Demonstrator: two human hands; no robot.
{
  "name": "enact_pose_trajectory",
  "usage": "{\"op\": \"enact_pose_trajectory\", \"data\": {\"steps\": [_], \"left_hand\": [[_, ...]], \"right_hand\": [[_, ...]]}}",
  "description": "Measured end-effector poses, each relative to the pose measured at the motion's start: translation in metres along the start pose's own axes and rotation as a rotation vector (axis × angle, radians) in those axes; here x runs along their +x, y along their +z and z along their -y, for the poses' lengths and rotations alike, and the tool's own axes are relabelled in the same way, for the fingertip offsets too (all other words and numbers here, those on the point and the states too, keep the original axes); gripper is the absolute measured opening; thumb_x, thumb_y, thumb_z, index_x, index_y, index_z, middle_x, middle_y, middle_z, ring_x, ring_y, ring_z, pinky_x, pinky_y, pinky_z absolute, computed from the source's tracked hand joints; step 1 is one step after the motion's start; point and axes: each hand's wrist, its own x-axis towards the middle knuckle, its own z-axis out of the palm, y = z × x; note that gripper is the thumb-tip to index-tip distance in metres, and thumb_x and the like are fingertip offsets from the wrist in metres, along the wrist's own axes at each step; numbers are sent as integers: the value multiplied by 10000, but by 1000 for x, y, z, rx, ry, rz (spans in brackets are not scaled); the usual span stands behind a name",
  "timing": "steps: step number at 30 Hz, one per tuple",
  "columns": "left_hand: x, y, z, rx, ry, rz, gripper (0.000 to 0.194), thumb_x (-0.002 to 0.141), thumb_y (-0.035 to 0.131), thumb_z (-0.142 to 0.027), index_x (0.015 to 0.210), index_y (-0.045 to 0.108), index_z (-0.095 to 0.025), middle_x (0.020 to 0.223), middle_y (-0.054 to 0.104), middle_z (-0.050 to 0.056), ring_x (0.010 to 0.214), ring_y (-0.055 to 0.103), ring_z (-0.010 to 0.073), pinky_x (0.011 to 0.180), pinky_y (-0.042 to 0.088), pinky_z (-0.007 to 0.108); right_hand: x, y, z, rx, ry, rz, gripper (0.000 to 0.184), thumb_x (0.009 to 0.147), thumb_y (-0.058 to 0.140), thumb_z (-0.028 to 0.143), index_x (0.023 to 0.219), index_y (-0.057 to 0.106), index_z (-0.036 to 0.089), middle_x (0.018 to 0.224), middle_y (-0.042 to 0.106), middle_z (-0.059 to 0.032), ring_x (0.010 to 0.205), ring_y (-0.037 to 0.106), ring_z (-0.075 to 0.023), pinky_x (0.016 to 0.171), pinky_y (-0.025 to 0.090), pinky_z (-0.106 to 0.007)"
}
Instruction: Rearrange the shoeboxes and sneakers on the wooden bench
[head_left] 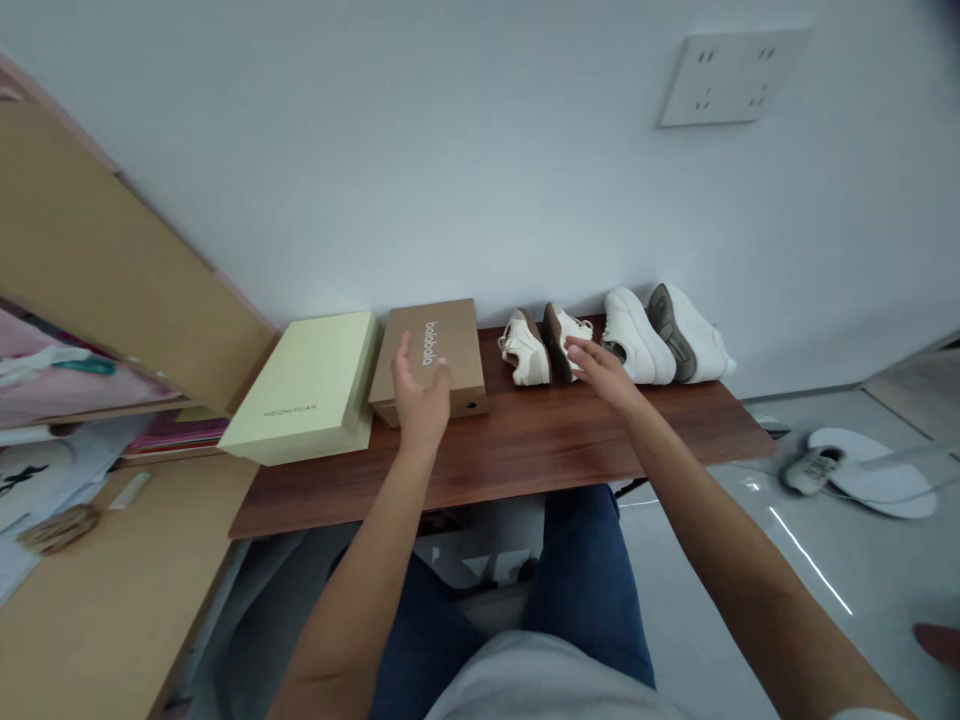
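My left hand (421,396) hovers over the front of a brown shoebox (457,345) lettered "balabala", fingers apart and holding nothing. To the left of that box lies a pale yellow box (315,365). My right hand (604,375) reaches out with its fingers extended, in front of a small cream shoe with a brown sole (556,325); whether it touches the shoe I cannot tell. The matching small shoe (525,350) stands just left. Farther right are two larger white sneakers, one upright (637,335), the other tipped on its side (697,335).
Everything stands on a narrow reddish-brown wooden table (540,440) against a white wall with a socket plate (735,78). At left is a tan desk (112,570) with papers and small items. A grey shoe (812,470) lies on the floor by a round white base (892,480).
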Motion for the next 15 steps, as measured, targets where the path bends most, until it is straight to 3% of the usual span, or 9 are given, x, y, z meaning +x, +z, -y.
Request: {"op": "enact_pose_trajectory", "data": {"steps": [3,8,15], "left_hand": [[-10,41,1,-115,-6,116,580,785,737,-210,1324,553,-323,1497,472,26,1476,292,238,1210,231,374],[-18,96,34,-196,-127,275,596,738,736,-121,1287,589,-298,1482,485,40,1452,339,229,1200,255,365],[-17,129,76,-178,-396,320,663,667,760,-97,1289,574,-232,1483,487,100,1456,333,266,1162,303,359]], "right_hand": [[7,-29,2,-27,19,-55,578,791,665,614,1250,647,262,1332,641,-93,1292,545,-301,1086,420,-530],[14,-52,-1,-64,30,-67,552,806,659,576,1256,635,256,1358,626,-85,1298,545,-271,1121,389,-509],[32,-55,-29,-137,41,-74,580,781,710,453,1289,610,191,1399,588,-133,1329,518,-285,1142,366,-487]]}}
